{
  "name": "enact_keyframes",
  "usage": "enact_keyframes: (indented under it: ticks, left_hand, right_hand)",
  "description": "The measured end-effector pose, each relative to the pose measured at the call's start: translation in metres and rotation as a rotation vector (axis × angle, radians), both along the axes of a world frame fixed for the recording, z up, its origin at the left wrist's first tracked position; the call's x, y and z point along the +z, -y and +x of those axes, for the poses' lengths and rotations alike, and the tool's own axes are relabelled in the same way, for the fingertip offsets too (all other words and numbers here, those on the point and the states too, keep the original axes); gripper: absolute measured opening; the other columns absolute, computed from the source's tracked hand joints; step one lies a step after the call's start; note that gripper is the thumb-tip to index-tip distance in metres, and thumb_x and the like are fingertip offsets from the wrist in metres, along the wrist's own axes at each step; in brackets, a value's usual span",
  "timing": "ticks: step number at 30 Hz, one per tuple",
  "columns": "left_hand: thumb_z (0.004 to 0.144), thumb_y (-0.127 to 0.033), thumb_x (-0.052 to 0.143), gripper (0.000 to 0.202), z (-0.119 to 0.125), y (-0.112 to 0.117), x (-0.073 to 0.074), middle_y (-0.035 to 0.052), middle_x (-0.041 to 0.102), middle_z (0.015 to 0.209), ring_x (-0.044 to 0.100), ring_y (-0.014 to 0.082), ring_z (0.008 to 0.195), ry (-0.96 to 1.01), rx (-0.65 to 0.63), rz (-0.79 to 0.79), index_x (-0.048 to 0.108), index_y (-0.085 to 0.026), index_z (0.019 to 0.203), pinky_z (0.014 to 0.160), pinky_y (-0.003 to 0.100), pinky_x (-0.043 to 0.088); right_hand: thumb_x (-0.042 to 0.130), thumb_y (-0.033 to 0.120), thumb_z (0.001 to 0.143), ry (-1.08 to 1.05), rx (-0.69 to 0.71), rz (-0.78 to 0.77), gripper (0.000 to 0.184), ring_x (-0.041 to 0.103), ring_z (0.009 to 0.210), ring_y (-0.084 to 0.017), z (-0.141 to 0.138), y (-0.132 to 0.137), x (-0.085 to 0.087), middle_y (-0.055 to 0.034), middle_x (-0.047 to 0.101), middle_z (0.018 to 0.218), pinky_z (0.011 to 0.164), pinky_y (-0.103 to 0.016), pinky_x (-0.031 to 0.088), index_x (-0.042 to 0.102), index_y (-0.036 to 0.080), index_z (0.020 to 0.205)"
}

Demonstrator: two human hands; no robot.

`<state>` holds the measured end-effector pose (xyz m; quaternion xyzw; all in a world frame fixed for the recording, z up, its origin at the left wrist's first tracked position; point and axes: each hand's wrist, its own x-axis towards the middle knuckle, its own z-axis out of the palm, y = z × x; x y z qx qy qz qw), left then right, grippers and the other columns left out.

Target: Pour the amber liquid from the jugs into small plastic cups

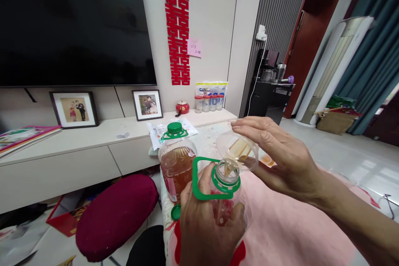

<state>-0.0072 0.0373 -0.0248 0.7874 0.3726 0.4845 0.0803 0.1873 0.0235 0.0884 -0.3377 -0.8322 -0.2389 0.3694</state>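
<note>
My left hand is wrapped round a clear plastic jug with a green handle. The jug's mouth is uncapped. Above it, my right hand grips a clear plastic bowl by its side and tilts it over the opening. Brownish liquid runs from the bowl's lip into the neck. Just left stands a second jug, capped in green and holding amber liquid. A loose green cap lies beside my left hand.
A pink cloth covers the table to the right. Left of the table is a dark red round stool. Behind, a low white cabinet bears framed photos, a red pot and several red-lidded jars.
</note>
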Motion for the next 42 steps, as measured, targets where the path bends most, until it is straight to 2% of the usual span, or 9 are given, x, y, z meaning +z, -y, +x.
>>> enact_keyframes:
  ticks: [3, 7, 13, 18, 22, 29, 36, 40, 42]
  left_hand:
    - [0.076, -0.021, 0.062, 0.061, 0.002, 0.001, 0.005, 0.0075, 0.066, 0.127, 0.066, 0.0285, 0.116, 0.029, -0.014, -0.005, 0.049, -0.030, 0.135, 0.099, 0.053, 0.063]
    - [0.071, -0.018, 0.060, 0.058, 0.004, 0.002, 0.009, 0.0052, 0.066, 0.127, 0.065, 0.0285, 0.118, 0.065, -0.006, -0.002, 0.054, -0.031, 0.128, 0.101, 0.052, 0.061]
    - [0.074, -0.023, 0.062, 0.063, 0.007, 0.002, 0.007, 0.0061, 0.065, 0.134, 0.064, 0.0308, 0.125, 0.127, 0.020, -0.052, 0.050, -0.032, 0.136, 0.106, 0.057, 0.059]
    - [0.074, -0.023, 0.067, 0.066, 0.002, -0.002, 0.004, 0.0085, 0.066, 0.131, 0.067, 0.0303, 0.120, 0.026, -0.011, 0.017, 0.048, -0.029, 0.136, 0.100, 0.056, 0.063]
    - [0.076, -0.027, 0.067, 0.070, 0.000, -0.002, -0.001, 0.0131, 0.058, 0.142, 0.060, 0.0359, 0.130, 0.033, 0.007, -0.045, 0.042, -0.030, 0.141, 0.103, 0.063, 0.061]
    - [0.073, -0.023, 0.067, 0.079, 0.002, -0.002, 0.009, 0.0061, 0.053, 0.153, 0.050, 0.0347, 0.143, 0.065, -0.074, -0.095, 0.040, -0.038, 0.146, 0.118, 0.064, 0.050]
    - [0.071, -0.021, 0.067, 0.073, 0.002, -0.003, 0.011, 0.0041, 0.062, 0.142, 0.059, 0.0327, 0.134, 0.078, -0.079, -0.073, 0.048, -0.038, 0.139, 0.110, 0.060, 0.058]
    - [0.072, -0.022, 0.062, 0.065, 0.006, -0.001, 0.003, 0.0102, 0.066, 0.132, 0.065, 0.0350, 0.119, 0.095, -0.041, -0.073, 0.051, -0.031, 0.135, 0.101, 0.063, 0.058]
    - [0.077, -0.027, 0.059, 0.059, 0.008, 0.000, -0.004, 0.0130, 0.068, 0.129, 0.064, 0.0367, 0.120, 0.134, 0.024, -0.051, 0.053, -0.027, 0.135, 0.103, 0.066, 0.055]
  right_hand:
    - [0.059, 0.009, 0.094, 0.032, -0.003, 0.010, 0.054, 0.066, 0.128, -0.029, -0.001, 0.000, 0.001, -0.0167, 0.071, 0.132, 0.110, -0.051, 0.056, 0.052, 0.021, 0.146]
    - [0.062, 0.006, 0.093, 0.069, 0.013, 0.059, 0.045, 0.065, 0.129, -0.029, -0.002, -0.002, 0.002, -0.0202, 0.071, 0.132, 0.111, -0.049, 0.055, 0.059, 0.012, 0.137]
    - [0.063, 0.002, 0.093, 0.153, -0.005, 0.109, 0.039, 0.063, 0.130, -0.031, -0.006, -0.001, 0.005, -0.0230, 0.071, 0.132, 0.112, -0.050, 0.054, 0.063, 0.004, 0.131]
    - [0.053, 0.001, 0.099, 0.221, -0.030, 0.122, 0.037, 0.060, 0.135, -0.033, -0.007, 0.002, 0.006, -0.0198, 0.071, 0.137, 0.117, -0.058, 0.048, 0.063, 0.007, 0.134]
    - [0.051, 0.002, 0.101, 0.273, -0.066, 0.142, 0.037, 0.059, 0.137, -0.033, -0.008, 0.005, 0.006, -0.0178, 0.070, 0.140, 0.121, -0.058, 0.043, 0.062, 0.008, 0.136]
    - [0.053, 0.005, 0.102, 0.311, -0.067, 0.183, 0.032, 0.059, 0.139, -0.032, -0.012, 0.007, 0.011, -0.0163, 0.072, 0.138, 0.123, -0.054, 0.040, 0.064, 0.009, 0.132]
    - [0.052, 0.003, 0.101, 0.296, -0.074, 0.184, 0.034, 0.058, 0.139, -0.031, -0.013, 0.007, 0.009, -0.0152, 0.072, 0.139, 0.124, -0.053, 0.038, 0.064, 0.010, 0.132]
    - [0.053, 0.003, 0.100, 0.215, -0.110, 0.107, 0.038, 0.059, 0.139, -0.026, -0.012, 0.005, 0.007, -0.0134, 0.072, 0.139, 0.126, -0.052, 0.034, 0.062, 0.015, 0.135]
    - [0.058, 0.006, 0.098, 0.114, -0.076, 0.025, 0.040, 0.060, 0.137, -0.024, -0.008, 0.002, 0.006, -0.0145, 0.071, 0.138, 0.124, -0.049, 0.037, 0.060, 0.015, 0.137]
